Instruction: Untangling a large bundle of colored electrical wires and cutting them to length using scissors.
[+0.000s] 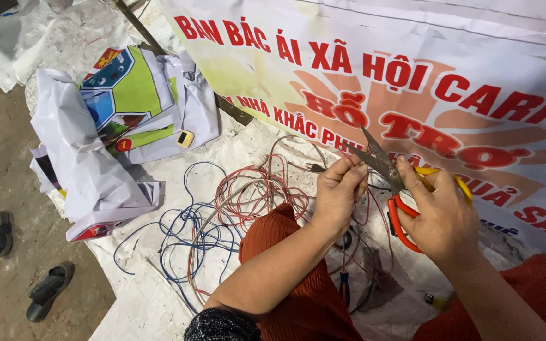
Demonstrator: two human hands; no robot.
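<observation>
Over the white sheet (159,303), hands at work:
Left hand (338,192): fingertips pinched on a thin wire end.
Right hand (442,218): clenched through the handles of red-and-yellow scissors (392,183), blades parted beside the left fingertips.
Wires (235,202): red and blue tangle lying below the hands.
Banner (412,82): spread behind.

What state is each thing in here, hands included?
Scissors: blades open, gripped by right hand.
Left hand: fingers pinched on a thin wire at the blades.
Red wires: loosely coiled.
Blue wires: tangled, spread flat.
Crumpled printed sheet: heaped.
</observation>
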